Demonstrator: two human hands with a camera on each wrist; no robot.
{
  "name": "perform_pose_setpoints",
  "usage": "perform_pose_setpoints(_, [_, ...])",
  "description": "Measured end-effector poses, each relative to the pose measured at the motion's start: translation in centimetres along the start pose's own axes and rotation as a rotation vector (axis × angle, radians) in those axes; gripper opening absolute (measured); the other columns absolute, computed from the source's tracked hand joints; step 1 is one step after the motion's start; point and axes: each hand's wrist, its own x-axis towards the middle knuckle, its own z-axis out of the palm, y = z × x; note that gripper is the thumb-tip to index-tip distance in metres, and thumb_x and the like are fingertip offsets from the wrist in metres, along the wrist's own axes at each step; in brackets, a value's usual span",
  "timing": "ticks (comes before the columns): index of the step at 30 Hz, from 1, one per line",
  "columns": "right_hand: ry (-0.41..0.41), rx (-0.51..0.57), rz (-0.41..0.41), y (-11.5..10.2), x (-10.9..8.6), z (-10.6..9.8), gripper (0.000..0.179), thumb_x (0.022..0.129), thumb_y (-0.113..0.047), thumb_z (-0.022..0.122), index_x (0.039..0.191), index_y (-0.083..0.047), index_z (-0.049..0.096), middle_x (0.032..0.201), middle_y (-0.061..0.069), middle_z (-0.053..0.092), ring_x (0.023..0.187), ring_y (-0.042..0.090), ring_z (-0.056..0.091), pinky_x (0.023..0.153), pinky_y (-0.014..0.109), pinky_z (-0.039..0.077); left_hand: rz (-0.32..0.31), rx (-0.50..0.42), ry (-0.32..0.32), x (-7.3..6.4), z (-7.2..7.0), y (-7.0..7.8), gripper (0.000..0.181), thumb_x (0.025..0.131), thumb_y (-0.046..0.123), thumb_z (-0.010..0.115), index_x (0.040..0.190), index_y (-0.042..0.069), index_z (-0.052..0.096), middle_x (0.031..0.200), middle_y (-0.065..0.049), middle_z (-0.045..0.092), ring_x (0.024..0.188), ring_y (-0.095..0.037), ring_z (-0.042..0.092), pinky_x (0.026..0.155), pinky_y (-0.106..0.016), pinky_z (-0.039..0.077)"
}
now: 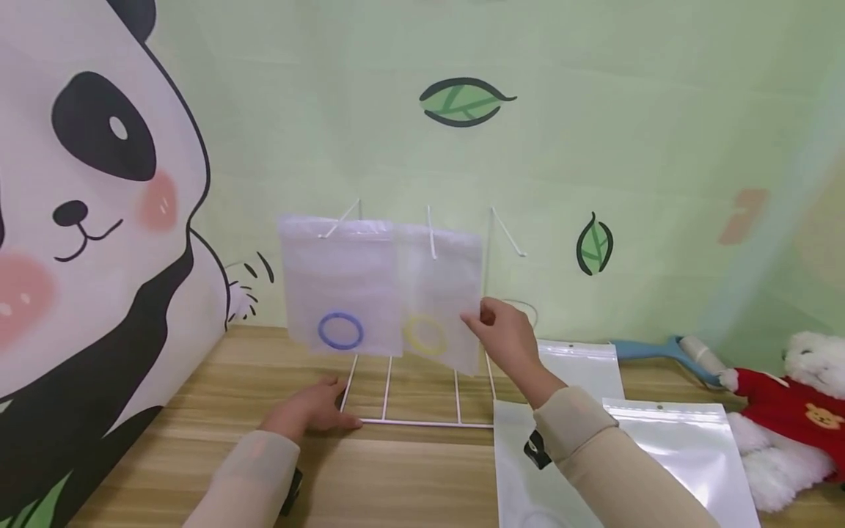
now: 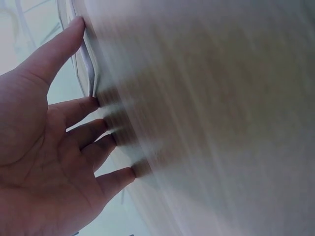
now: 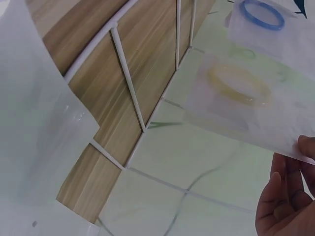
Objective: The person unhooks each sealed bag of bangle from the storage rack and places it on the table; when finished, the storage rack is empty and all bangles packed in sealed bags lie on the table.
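Observation:
Two translucent bags hang from the hooks of a white wire rack (image 1: 422, 423). Inside the left bag (image 1: 339, 271) is a blue ring (image 1: 340, 331); inside the right bag (image 1: 449, 286) is a yellow ring (image 1: 425, 335). My right hand (image 1: 508, 336) pinches the right bag's edge between thumb and fingers, as the right wrist view also shows. Down at the rack's front left corner, my left hand (image 1: 310, 405) touches the wire with thumb and index finger. Its other fingers (image 2: 118, 181) are spread, their tips against the wooden tabletop.
A third hook (image 1: 508, 233) on the right carries no bag. Several silvery-white bags (image 1: 680, 455) lie on the table below my right forearm. Behind them is a blue-handled lint roller (image 1: 650, 350), beside a white plush bear (image 1: 792, 418) in red. A printed panda backdrop (image 1: 660, 147) stands behind.

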Motion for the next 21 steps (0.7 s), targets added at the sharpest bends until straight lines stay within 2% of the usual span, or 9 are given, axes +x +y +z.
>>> perform_pose_setpoints(4, [0.029,0.01,-0.014,-0.1,-1.1,-0.5,0.026,0.094,-0.034,0.07,0.082,-0.011,0.063,0.078,0.001,0.065,0.078,0.02,0.06,0.069,0.037,0.048,-0.004,-0.004,-0.006,0.0,-0.1,0.0,0.083,0.084,0.035,0.079,0.144,-0.01,0.042,0.151,-0.035,0.03,0.137,-0.052,0.033,0.111,-0.058,0.032])
perform_pose_setpoints(6, [0.042,0.016,-0.019,-0.2,-1.6,-0.8,0.023,0.093,-0.033,0.07,0.088,-0.011,0.068,0.085,0.002,0.07,0.086,0.022,0.064,0.077,0.04,0.051,-0.006,-0.003,-0.007,0.0,-0.1,-0.1,0.083,0.084,0.034,0.079,0.143,-0.011,0.042,0.151,-0.035,0.03,0.137,-0.051,0.033,0.111,-0.058,0.032])
perform_pose_setpoints(8, [0.047,0.02,-0.028,-0.1,-2.1,-1.1,0.023,0.093,-0.034,0.07,0.091,-0.011,0.069,0.086,0.002,0.071,0.088,0.022,0.065,0.079,0.042,0.052,-0.006,0.0,-0.009,0.1,-0.1,-0.1,0.083,0.084,0.034,0.079,0.143,-0.011,0.042,0.151,-0.035,0.03,0.138,-0.051,0.033,0.111,-0.058,0.032])
perform_pose_setpoints(15, [0.043,-0.004,-0.034,0.2,-3.9,-2.2,0.022,0.094,-0.034,0.07,0.094,-0.012,0.071,0.086,0.001,0.071,0.085,0.02,0.065,0.076,0.04,0.053,0.01,0.007,-0.005,0.1,-0.1,-0.1,0.084,0.084,0.035,0.078,0.143,-0.011,0.042,0.151,-0.036,0.029,0.137,-0.052,0.032,0.111,-0.059,0.031])
perform_pose_setpoints(21, [0.06,-0.05,-0.1,0.2,-5.4,-3.1,0.022,0.093,-0.029,0.071,0.098,-0.009,0.074,0.088,0.0,0.069,0.084,0.019,0.066,0.071,0.038,0.054,0.01,0.015,-0.011,0.3,0.1,-0.2,0.084,0.084,0.036,0.078,0.143,-0.012,0.041,0.151,-0.037,0.028,0.137,-0.052,0.032,0.111,-0.059,0.031])
